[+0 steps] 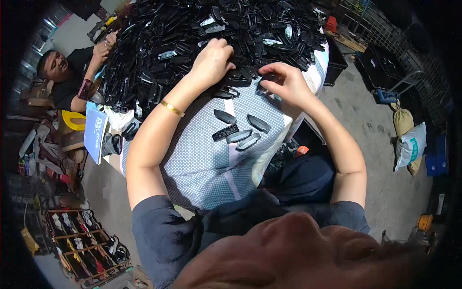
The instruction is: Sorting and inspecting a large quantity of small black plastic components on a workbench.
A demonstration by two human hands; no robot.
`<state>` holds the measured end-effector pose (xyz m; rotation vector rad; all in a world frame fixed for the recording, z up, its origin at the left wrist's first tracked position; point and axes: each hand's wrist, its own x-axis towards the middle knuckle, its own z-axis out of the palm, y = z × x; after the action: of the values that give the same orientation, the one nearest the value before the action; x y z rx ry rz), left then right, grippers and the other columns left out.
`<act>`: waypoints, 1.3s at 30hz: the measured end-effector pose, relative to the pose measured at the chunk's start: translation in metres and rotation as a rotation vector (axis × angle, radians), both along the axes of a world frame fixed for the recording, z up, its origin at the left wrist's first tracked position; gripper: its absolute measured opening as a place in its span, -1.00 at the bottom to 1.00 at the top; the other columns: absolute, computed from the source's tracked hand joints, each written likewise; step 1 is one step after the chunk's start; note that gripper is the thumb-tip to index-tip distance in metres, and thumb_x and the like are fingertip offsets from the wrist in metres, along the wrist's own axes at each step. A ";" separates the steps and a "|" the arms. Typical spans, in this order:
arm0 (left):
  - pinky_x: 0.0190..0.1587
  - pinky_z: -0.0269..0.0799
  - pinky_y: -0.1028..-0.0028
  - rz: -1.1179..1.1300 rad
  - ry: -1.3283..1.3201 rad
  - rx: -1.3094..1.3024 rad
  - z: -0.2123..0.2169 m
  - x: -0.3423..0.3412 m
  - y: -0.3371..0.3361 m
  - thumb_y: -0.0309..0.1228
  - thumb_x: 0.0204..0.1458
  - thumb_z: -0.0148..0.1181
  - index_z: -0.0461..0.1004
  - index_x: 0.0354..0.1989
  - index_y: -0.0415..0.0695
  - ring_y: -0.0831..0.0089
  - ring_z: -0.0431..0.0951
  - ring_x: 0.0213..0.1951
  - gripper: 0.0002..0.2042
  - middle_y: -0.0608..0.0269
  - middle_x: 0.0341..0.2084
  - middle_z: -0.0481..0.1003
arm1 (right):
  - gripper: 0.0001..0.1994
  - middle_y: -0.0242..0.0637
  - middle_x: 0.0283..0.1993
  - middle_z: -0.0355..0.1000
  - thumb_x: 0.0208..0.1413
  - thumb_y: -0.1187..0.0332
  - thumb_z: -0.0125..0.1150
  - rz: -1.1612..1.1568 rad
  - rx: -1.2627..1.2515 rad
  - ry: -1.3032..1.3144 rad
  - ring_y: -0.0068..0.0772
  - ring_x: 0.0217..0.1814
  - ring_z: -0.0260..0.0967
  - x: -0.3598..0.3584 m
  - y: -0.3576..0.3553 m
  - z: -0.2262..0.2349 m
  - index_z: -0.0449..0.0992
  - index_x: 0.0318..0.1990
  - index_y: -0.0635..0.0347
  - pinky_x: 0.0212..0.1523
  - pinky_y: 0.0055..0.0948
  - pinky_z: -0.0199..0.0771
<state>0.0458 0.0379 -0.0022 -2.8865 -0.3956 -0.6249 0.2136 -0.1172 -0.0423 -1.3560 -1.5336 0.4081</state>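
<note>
A large heap of small, elongated black plastic parts (144, 53) covers the far side of a cloth-covered table (192, 164). At the heap's near edge my left hand (211, 62) is closed, its fingers curled down; whatever they hold is hidden. To its right, my right hand (288, 85) bends its thumb and fingers around a black plastic part (272, 78). Between the hands lies another dark part (240, 76). Nearer to me, several loose parts rest on the cloth: a smooth one (258, 123), a ribbed one (225, 132) and a greyish one (249, 141) among them.
Across the heap on the left, another person (72, 72) has their hands at its edge. A blue booklet (96, 132) stands at the table's left side. Sacks (411, 144) and a black crate (385, 67) sit on the floor to the right. A rack (82, 241) stands lower left.
</note>
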 end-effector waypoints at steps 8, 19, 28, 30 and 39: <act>-0.36 0.47 0.59 -0.118 -0.429 -1.396 -0.001 -0.012 -0.040 -0.55 -0.03 0.16 0.31 -0.02 -0.33 0.52 0.51 -0.42 -0.63 0.22 -0.40 0.47 | -0.72 -0.15 -0.28 0.45 -0.15 0.42 0.21 -0.058 -0.147 -0.544 -0.31 -0.24 0.44 0.001 -0.011 0.017 0.51 -0.20 0.28 -0.23 -0.45 0.42; -0.22 0.45 0.58 -0.084 -0.549 -1.390 -0.010 -0.014 -0.062 -0.55 -0.06 0.19 0.45 -0.14 -0.32 0.53 0.52 -0.30 -0.73 0.21 -0.34 0.53 | -0.71 -0.32 -0.25 0.42 -0.08 0.50 0.22 -0.104 0.120 0.032 -0.61 -0.26 0.39 -0.032 -0.006 0.020 0.49 -0.13 0.28 -0.33 -0.68 0.44; -0.19 0.39 0.64 -0.145 -0.662 -1.357 -0.012 -0.013 -0.071 -0.48 0.01 0.14 0.44 -0.07 -0.29 0.59 0.49 -0.27 -0.71 0.21 -0.29 0.53 | -0.70 -0.21 -0.28 0.43 -0.16 0.48 0.32 -0.197 0.407 -0.336 -0.39 -0.31 0.46 -0.040 -0.003 0.014 0.46 -0.20 0.29 -0.40 -0.55 0.50; -0.15 0.38 0.61 -0.193 -0.663 -1.362 -0.008 -0.012 -0.067 -0.46 0.04 0.11 0.44 -0.07 -0.27 0.58 0.48 -0.24 -0.72 0.22 -0.28 0.52 | -0.66 -0.26 -0.27 0.43 -0.11 0.40 0.32 -0.219 0.232 -0.161 -0.52 -0.29 0.42 -0.036 0.001 0.008 0.41 -0.15 0.29 -0.41 -0.57 0.46; -0.04 0.33 0.52 -0.326 -0.515 -1.383 -0.005 -0.022 -0.058 -0.47 0.06 0.05 0.46 -0.12 -0.28 0.49 0.47 -0.17 -0.76 0.18 -0.25 0.51 | -0.79 -0.48 -0.52 0.42 -0.02 0.34 0.26 0.040 -0.037 0.087 -0.75 -0.50 0.27 -0.037 -0.002 0.008 0.52 -0.32 0.33 -0.51 -0.67 0.27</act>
<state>0.0240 -0.0205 -0.0070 -4.0630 -0.5818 -1.7214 0.1761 -0.1192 -0.0340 -1.3214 -1.4900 0.5161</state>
